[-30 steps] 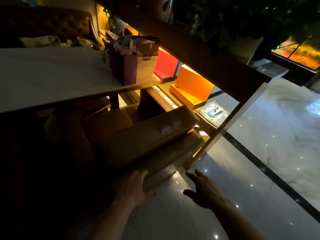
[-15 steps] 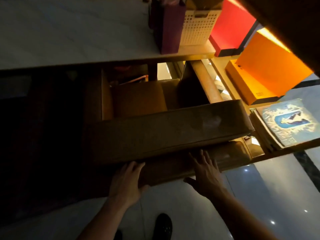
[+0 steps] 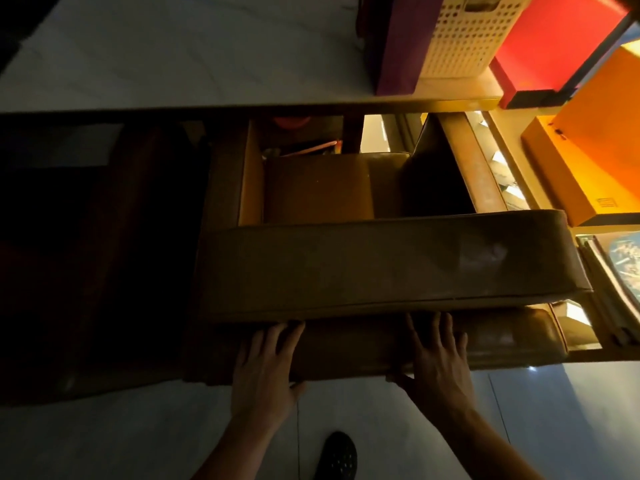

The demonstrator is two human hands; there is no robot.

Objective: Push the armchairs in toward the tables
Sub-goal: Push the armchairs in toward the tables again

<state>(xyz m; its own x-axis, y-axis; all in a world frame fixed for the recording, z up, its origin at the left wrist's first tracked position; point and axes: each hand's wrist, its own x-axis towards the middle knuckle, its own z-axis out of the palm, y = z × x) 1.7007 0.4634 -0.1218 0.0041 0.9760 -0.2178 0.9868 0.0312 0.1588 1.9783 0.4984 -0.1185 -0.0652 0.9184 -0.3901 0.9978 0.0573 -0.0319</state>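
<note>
A brown leather armchair stands below me, its seat facing the white marble table, whose edge overhangs the front of the seat. My left hand lies flat on the back of the backrest, fingers spread. My right hand presses flat on the same backrest panel, further right, thumb under its lower edge. Neither hand closes around anything. The room is dim and the chair's left side fades into shadow.
On the table's right end stand a purple bag and a white perforated basket. Red and orange boxes and a book sit on a shelf to the right. My dark shoe rests on the glossy floor.
The view has tilted down onto the chair. My right hand moved from above the floor onto the backrest, and both palms now lie flat against it.
</note>
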